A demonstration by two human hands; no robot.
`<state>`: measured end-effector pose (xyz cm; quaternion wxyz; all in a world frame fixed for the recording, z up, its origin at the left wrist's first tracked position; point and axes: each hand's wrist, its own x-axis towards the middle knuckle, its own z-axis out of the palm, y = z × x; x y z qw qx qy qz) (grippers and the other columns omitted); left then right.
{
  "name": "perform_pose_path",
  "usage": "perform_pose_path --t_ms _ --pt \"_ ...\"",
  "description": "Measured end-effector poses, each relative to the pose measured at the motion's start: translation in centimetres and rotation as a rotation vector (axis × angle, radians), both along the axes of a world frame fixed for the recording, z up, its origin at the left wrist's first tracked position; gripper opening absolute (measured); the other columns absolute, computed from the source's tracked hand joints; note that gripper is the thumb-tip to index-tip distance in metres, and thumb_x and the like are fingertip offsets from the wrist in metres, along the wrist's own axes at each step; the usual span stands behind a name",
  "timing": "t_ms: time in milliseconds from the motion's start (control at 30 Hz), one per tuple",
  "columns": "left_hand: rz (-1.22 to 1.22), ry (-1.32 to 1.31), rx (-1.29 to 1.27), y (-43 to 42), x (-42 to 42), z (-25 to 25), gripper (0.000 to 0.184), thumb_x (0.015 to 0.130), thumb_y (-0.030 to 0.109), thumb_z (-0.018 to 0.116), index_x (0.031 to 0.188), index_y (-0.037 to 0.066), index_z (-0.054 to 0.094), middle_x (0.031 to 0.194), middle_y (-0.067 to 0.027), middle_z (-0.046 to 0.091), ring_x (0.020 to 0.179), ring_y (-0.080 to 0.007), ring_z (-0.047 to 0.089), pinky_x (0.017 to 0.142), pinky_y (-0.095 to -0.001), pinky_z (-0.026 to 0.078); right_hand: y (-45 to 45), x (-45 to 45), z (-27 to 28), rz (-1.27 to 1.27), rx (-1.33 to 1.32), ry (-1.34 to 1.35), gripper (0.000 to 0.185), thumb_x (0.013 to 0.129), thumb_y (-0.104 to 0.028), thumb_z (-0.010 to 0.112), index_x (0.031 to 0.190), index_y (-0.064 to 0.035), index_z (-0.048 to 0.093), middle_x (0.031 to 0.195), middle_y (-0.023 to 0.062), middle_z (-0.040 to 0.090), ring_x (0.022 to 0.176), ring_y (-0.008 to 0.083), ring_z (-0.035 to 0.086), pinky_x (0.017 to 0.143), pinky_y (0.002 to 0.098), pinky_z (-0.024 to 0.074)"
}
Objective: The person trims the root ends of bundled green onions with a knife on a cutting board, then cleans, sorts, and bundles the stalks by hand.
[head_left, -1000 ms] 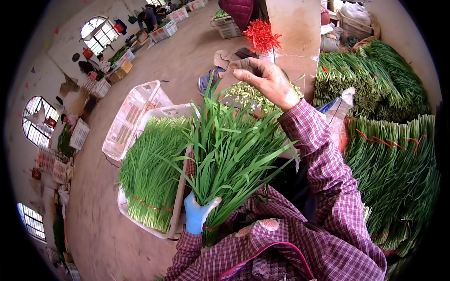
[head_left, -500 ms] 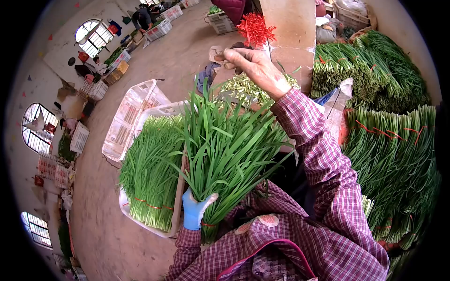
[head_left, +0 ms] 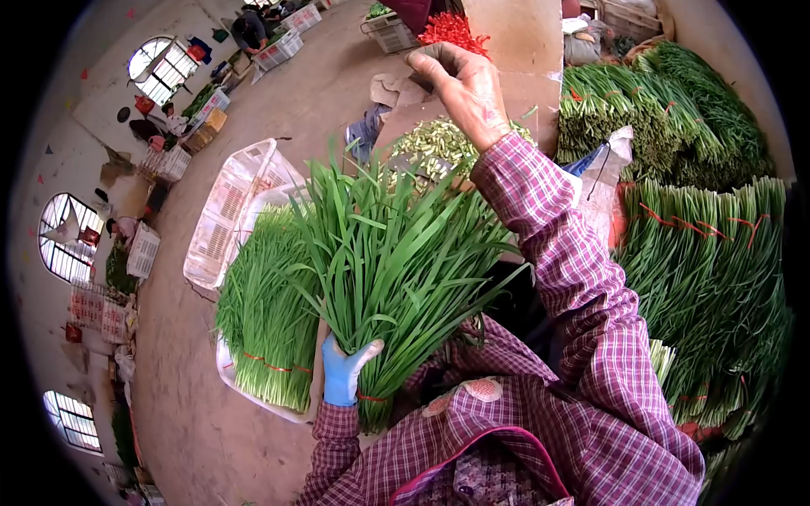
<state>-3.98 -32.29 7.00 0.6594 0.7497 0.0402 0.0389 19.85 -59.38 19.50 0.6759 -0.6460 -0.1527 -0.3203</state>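
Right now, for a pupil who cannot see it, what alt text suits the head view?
A blue-gloved left hand grips a bunch of long green leaves; the right hand is raised, with red strips beyond. A white crate of tied greens sits left of the bunch, with stacked bundles at far right.

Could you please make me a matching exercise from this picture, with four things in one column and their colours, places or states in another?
Things:
1. left hand
2. right hand
3. cluster of strips
4. tied bundle

Descriptions:
A. lying in the white crate
B. blue-gloved, holding the leafy bunch
C. bright red
D. raised, without a blue glove

Pairs: 1-B, 2-D, 3-C, 4-A
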Motion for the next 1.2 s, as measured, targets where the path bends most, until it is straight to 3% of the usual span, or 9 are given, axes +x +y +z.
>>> perform_pose_path --t_ms 167,333,567,700,867,1000,1033,1133,1200 --pt "-0.016 0.002 0.055 0.1 0.3 -0.3 0.04 0.076 0.001 0.077 0.112 -0.007 0.061 0.099 -0.0116 0.068 0.084 -0.017 0.067 0.075 -0.028 0.058 1.0 -0.5 -1.5 0.273 -0.438 0.076 0.073 0.087 -0.063 0.059 0.11 0.0069 0.067 0.096 0.0195 0.07 0.09 0.0251 0.068 0.081 0.0364 0.053" --pt "0.016 0.027 -0.022 -0.5 0.1 0.0 0.041 0.075 0.003 0.078 0.112 -0.006 0.062 0.1 -0.0114 0.068 0.084 -0.0176 0.067 0.077 -0.0287 0.059 4.1 -2.0 -0.3 0.568 -0.383 0.197 0.053 0.085 -0.051 0.068 0.102 -0.0011 0.072 0.088 0.0154 0.071 0.081 0.0201 0.067 0.076 0.0364 0.0519" --pt "-0.027 0.066 -0.03 0.4 0.1 -0.5 0.042 0.077 0.003 0.076 0.115 -0.006 0.061 0.101 -0.0113 0.068 0.086 -0.0181 0.068 0.078 -0.0287 0.058 4.5 -0.6 -0.2 -0.038 -0.199 -0.019 0.031 0.082 -0.029 0.072 0.087 0.0015 0.07 0.074 0.0159 0.068 0.07 0.0267 0.066 0.068 0.0408 0.0514" --pt "-0.012 0.023 -0.042 -0.1 0.2 0.1 0.041 0.077 0.003 0.076 0.114 -0.007 0.06 0.101 -0.0115 0.068 0.085 -0.018 0.068 0.077 -0.0288 0.059 2.5 0.8 -0.8 0.084 -0.185 -0.004 0.047 0.085 -0.043 0.068 0.095 0.0028 0.07 0.076 0.0181 0.067 0.073 0.0278 0.066 0.073 0.0402 0.0514" --pt "-0.042 0.044 0.013 -0.1 0.4 0.0 0.049 0.077 0.003 0.076 0.12 -0.006 0.056 0.107 -0.0119 0.066 0.091 -0.0184 0.066 0.082 -0.0294 0.055 3.8 -1.4 -1.4 0.498 -0.413 0.143 0.069 0.085 -0.064 0.06 0.106 0.0006 0.07 0.103 0.0185 0.07 0.098 0.028 0.066 0.088 0.0387 0.0505" --pt "-0.047 0.114 0.0 -0.6 0.1 0.9 0.055 0.075 0.002 0.075 0.125 -0.004 0.053 0.112 -0.0118 0.065 0.095 -0.0183 0.065 0.087 -0.0303 0.052 5.2 -2.4 0.0 0.485 -0.374 0.257 0.045 0.083 -0.047 0.071 0.093 -0.0038 0.074 0.091 0.0166 0.07 0.085 0.0229 0.066 0.077 0.0409 0.0504" --pt "-0.047 0.114 0.0 -0.6 0.2 0.6 0.055 0.075 0.002 0.075 0.125 -0.004 0.053 0.112 -0.0118 0.065 0.095 -0.0183 0.065 0.087 -0.0303 0.052 5.8 -2.4 -0.4 0.337 -0.313 0.102 0.034 0.083 -0.036 0.073 0.087 -0.0025 0.073 0.081 0.0163 0.068 0.074 0.0216 0.066 0.071 0.0424 0.0488" --pt "-0.08 -0.047 0.063 -0.1 0.5 -0.1 0.042 0.079 0.003 0.075 0.116 -0.008 0.059 0.102 -0.0151 0.068 0.086 -0.0219 0.07 0.078 -0.0327 0.061 6.1 -1.8 -0.9 0.094 -0.359 -0.015 0.032 0.083 -0.033 0.072 0.088 -0.0016 0.073 0.083 0.0162 0.07 0.076 0.0234 0.067 0.075 0.0404 0.0516" --pt "-0.051 0.062 0.003 0.5 0.3 -0.2 0.044 0.079 0.003 0.075 0.118 -0.008 0.058 0.103 -0.015 0.068 0.087 -0.0222 0.07 0.079 -0.0323 0.06 6.0 1.6 -2.1 -0.027 0.094 0.072 0.029 0.083 -0.029 0.071 0.092 -0.0013 0.074 0.092 0.0133 0.072 0.086 0.0216 0.068 0.084 0.0364 0.0542"
